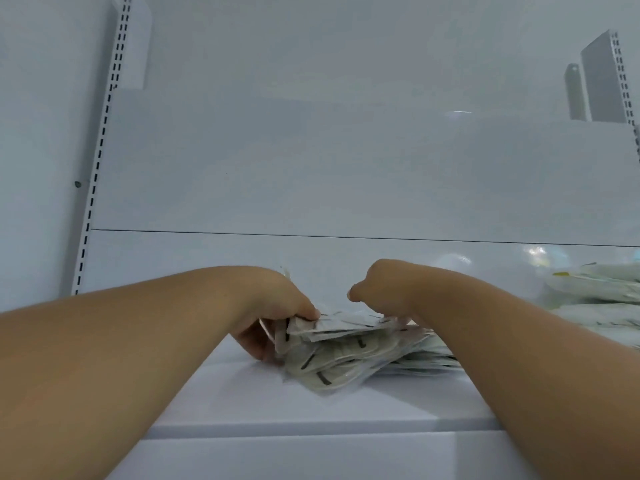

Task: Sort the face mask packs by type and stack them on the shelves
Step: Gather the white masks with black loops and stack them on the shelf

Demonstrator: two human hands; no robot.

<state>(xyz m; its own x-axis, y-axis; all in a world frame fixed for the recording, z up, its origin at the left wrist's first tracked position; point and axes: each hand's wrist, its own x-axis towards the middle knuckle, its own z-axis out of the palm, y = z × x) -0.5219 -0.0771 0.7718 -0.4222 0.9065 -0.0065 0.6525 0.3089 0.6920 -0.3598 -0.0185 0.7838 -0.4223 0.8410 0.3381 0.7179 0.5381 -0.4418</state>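
Left hand (277,317) is gripping the mask packs (341,351) on the shelf (346,414), right hand (377,292) curling onto them; they're looking light, floppy and slick, so edges are best.

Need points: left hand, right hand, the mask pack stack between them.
left hand (277,306), head view, on the back of the hand.
right hand (384,289), head view, on the knuckles.
mask pack stack (332,358), head view, on a pack face below the top one.

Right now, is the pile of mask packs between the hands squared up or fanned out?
Fanned out: the mask packs overlap askew on the shelf, corners sticking out at different angles.
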